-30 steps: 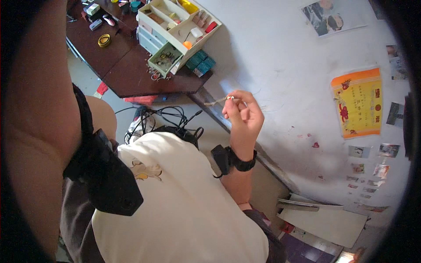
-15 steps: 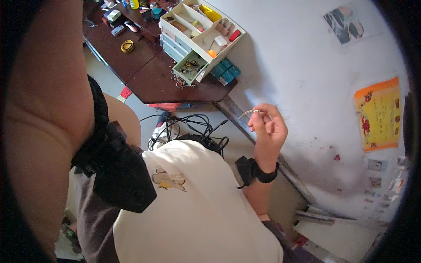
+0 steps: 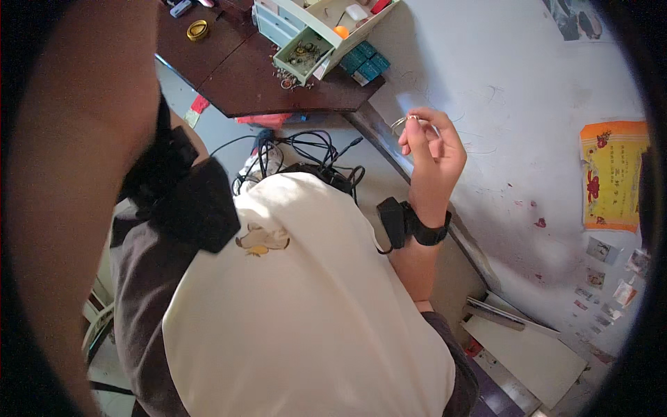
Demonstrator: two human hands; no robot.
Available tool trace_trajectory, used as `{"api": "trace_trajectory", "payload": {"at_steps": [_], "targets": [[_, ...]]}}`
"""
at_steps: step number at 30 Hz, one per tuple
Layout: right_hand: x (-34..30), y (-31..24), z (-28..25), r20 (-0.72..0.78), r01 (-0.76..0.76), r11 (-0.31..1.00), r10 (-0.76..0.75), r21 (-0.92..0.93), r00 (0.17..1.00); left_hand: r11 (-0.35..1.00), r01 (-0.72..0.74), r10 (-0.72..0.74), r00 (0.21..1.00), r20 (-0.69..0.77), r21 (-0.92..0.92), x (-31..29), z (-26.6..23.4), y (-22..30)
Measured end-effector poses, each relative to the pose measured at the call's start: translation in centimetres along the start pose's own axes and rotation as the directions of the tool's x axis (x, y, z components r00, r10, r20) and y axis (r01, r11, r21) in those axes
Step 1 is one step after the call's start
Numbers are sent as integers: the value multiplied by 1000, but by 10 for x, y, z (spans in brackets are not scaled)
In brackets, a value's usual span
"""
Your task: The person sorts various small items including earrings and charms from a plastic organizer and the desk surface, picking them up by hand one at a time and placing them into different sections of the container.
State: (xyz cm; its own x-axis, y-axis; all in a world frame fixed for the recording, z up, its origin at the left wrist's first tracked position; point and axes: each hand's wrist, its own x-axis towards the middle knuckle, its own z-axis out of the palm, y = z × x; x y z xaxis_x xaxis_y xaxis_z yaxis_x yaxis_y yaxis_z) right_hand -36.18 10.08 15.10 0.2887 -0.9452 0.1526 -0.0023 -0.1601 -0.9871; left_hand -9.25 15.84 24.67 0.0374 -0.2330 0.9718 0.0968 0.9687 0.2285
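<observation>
My right hand (image 3: 436, 147) is raised in front of the wall, thumb and fingertips pinched on a thin silvery hoop (image 3: 397, 126). It looks like a piece of jewellery, but its exact kind is too small to make out. A black device is strapped to my right wrist. My left arm (image 3: 83, 174) rises large and close along the left side, with a black strapped device (image 3: 198, 201) on it. The left hand itself lies outside the picture.
A dark brown table (image 3: 240, 87) holds a pale organizer with an open drawer (image 3: 303, 55) of small jewellery, teal boxes (image 3: 365, 62) and a yellow roll (image 3: 197, 30). Black cables (image 3: 316, 156) loop below its edge. The white wall (image 3: 514, 118) stands close on the right.
The view has tilted, so the table, wall and my body sit higher in the picture. My right hand keeps its pinch on the hoop. The left arm has shifted slightly.
</observation>
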Motion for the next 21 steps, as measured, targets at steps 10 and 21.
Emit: {"api": "trace_trajectory", "payload": {"at_steps": [10, 21], "targets": [[3, 11, 17, 64, -84, 986, 94, -145, 994, 602, 792, -798, 602, 27, 103, -96, 27, -52], [47, 22, 78, 268, 2, 988, 40, -153, 962, 229, 973, -973, 230, 17, -20, -133, 0, -54]]}}
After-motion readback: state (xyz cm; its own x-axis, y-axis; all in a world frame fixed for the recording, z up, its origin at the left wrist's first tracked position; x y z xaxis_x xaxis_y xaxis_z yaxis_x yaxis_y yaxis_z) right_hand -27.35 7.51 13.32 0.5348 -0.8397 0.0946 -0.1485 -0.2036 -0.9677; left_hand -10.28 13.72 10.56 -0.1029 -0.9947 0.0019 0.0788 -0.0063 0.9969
